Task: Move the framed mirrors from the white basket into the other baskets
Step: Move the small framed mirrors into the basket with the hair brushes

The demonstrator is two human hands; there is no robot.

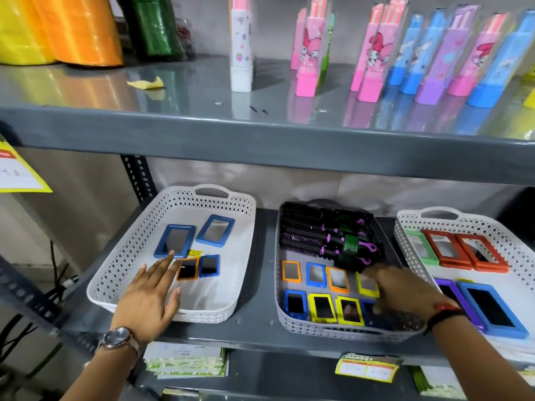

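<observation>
1. A white basket [136,256] sat at the left of a grey shelf [257,328], holding four framed mirrors: two large blue ones [174,241] toward the far side, and a small orange one [188,269] beside a small blue one [209,265] nearer.
2. The left hand [150,296] hovered flat over the basket's near part, fingers spread and holding nothing, its fingertips at the near edge of the left large blue mirror.
3. A grey basket [292,322] in the middle held hairbrushes [333,235] at the far end and rows of small mirrors [322,308] nearer.
4. The right hand [405,293] reached into that basket's near right corner; whether it pinched anything could not be told.
5. Another white basket [405,227] at the right held larger mirrors.
</observation>
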